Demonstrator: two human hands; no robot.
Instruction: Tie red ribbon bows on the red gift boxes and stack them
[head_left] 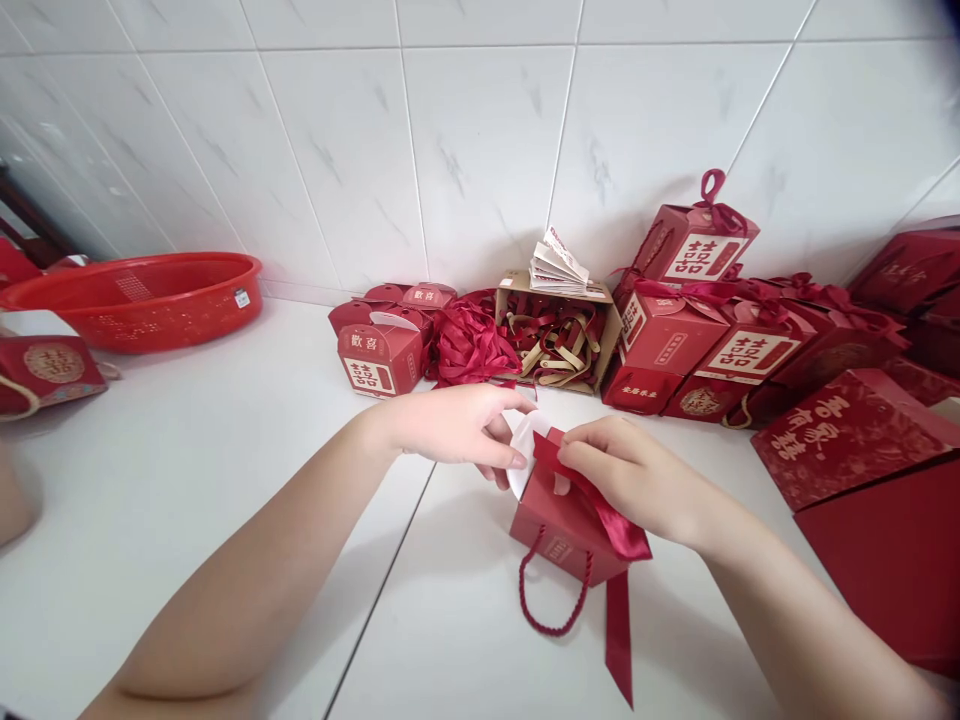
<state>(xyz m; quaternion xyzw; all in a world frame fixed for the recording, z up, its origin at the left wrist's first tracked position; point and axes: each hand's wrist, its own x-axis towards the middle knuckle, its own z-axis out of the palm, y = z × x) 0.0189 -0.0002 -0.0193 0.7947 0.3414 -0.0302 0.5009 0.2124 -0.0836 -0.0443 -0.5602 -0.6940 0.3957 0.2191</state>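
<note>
A small red gift box [551, 540] with a twisted rope handle [551, 632] rests tilted on the white table, in front of me. Its end flap, showing the white inner side [521, 470], stands out at the left. My left hand [469, 430] is closed around this flap, thumb in front and fingers partly hidden behind. My right hand [626, 470] pinches a dark red satin ribbon [619, 525] at the top of the box. One ribbon tail hangs over the near side onto the table.
Behind stand flat-topped red boxes [382, 355], a heap of ribbon [476, 340] and a carton [611, 345] of ribbon pieces topped with cards [559, 268]. Tied boxes [671, 340] are stacked at the right, near larger red boxes [847, 435]. A red plastic basket [150, 310] sits at the left.
</note>
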